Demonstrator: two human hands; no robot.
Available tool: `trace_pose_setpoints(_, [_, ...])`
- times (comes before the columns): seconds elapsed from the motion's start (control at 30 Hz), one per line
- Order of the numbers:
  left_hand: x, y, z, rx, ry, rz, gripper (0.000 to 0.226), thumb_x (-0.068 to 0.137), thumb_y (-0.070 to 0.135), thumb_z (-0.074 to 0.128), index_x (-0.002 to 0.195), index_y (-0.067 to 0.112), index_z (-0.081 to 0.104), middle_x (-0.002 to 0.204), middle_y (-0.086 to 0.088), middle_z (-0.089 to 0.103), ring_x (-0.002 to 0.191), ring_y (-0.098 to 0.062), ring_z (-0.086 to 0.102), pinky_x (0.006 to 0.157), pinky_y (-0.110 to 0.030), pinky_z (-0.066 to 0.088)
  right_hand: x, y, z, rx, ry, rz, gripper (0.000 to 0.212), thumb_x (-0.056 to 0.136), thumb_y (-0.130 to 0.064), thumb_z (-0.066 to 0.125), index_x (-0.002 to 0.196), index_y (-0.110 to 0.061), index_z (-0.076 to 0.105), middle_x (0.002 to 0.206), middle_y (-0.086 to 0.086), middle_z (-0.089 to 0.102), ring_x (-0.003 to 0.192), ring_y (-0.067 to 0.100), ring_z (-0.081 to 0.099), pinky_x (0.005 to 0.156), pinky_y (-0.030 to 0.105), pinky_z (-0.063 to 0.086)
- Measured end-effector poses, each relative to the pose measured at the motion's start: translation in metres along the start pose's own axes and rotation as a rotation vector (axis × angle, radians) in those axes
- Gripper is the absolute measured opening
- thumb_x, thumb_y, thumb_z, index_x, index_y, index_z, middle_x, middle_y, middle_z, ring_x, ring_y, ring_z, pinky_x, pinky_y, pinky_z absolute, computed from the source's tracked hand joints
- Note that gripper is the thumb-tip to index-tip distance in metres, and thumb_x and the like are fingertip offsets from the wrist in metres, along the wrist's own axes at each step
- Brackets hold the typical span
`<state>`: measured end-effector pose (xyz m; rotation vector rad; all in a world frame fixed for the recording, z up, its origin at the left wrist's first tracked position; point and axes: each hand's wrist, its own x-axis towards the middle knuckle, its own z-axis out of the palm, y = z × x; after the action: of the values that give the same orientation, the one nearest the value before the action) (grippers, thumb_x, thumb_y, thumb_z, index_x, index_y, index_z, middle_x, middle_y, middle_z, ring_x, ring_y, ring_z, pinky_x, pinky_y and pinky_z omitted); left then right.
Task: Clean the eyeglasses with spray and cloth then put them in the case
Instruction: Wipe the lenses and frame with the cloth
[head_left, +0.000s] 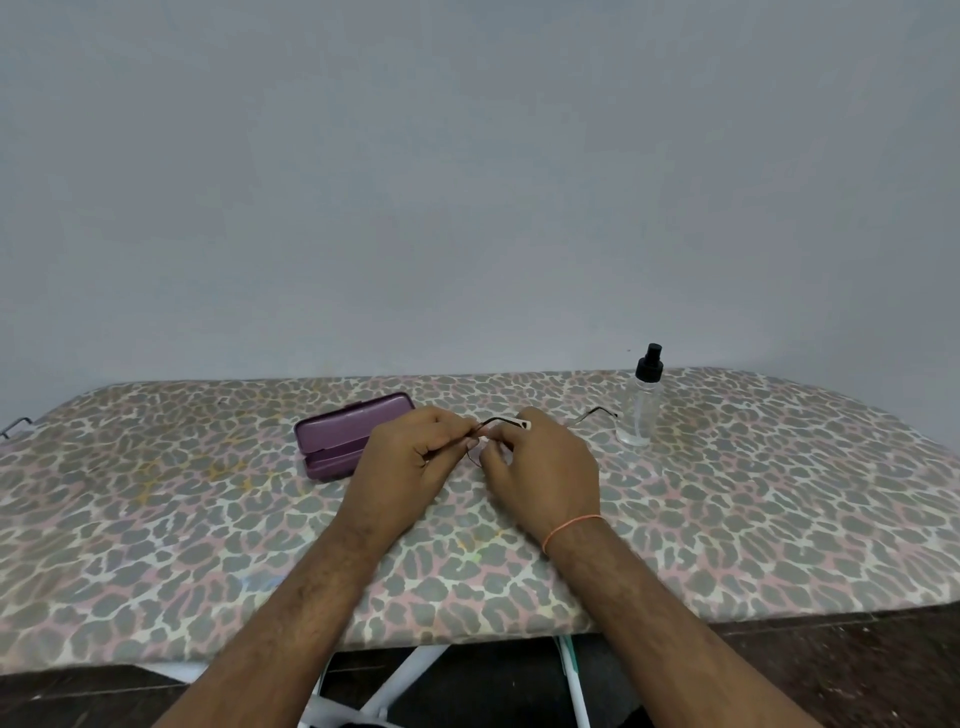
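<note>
Thin dark-framed eyeglasses (497, 420) are held just above the board between both hands. My left hand (410, 457) pinches the frame at its left side. My right hand (545, 467), with an orange thread on the wrist, grips the frame from the right, and its fingers hide most of the lenses. One temple arm sticks out to the right toward the bottle. A purple case (353, 431) lies open just left of my left hand. A clear spray bottle (641, 410) with a black nozzle stands upright to the right. I cannot make out a cloth.
Everything rests on an ironing board with a leopard-print cover (208, 519) set against a plain grey wall. White metal legs (400, 675) show below the front edge, over a dark floor.
</note>
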<state>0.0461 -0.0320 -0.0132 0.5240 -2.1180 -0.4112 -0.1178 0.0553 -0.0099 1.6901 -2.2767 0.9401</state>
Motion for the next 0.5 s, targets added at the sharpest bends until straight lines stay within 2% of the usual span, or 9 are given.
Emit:
trace_pose_setpoints(0.13, [0.000,0.000,0.000,0.011,0.007,0.013,0.022,0.097,0.014,0.079,0.118,0.016,0.084,0.105,0.009,0.080,0.097,-0.003,0.075,0.086,-0.023,0.060,0.002,-0.002,0.003,0.136,-0.005,-0.042,0.027,0.102,-0.046,0.058,0.114,-0.034,0.079,0.104,-0.007,0.067,0.094,0.017,0.065,0.079,0.038,0.056])
trace_pose_setpoints(0.27, [0.001,-0.001,0.000,0.014,-0.001,-0.012,0.023,0.098,0.014,0.079,0.120,0.018,0.084,0.107,0.011,0.080,0.098,-0.003,0.075,0.087,-0.019,0.059,-0.001,0.001,0.001,0.163,-0.054,-0.064,0.026,0.097,-0.045,0.061,0.107,-0.032,0.082,0.099,-0.011,0.068,0.093,0.013,0.064,0.076,0.036,0.053])
trace_pose_setpoints(0.43, [0.000,0.001,-0.001,0.013,0.043,-0.049,0.021,0.098,0.015,0.079,0.118,0.019,0.085,0.103,0.015,0.079,0.096,0.000,0.073,0.085,-0.010,0.053,-0.004,0.013,-0.012,0.183,-0.085,-0.006,0.023,0.092,-0.046,0.067,0.103,-0.035,0.083,0.100,-0.014,0.070,0.093,0.009,0.064,0.080,0.035,0.054])
trace_pose_setpoints(0.5, [0.000,0.002,-0.002,0.019,0.055,-0.067,0.021,0.099,0.017,0.078,0.118,0.020,0.085,0.103,0.015,0.080,0.095,0.000,0.073,0.085,-0.011,0.053,-0.006,0.022,-0.020,0.211,-0.069,0.028,0.020,0.091,-0.046,0.069,0.100,-0.034,0.083,0.098,-0.015,0.070,0.093,0.008,0.064,0.080,0.034,0.053])
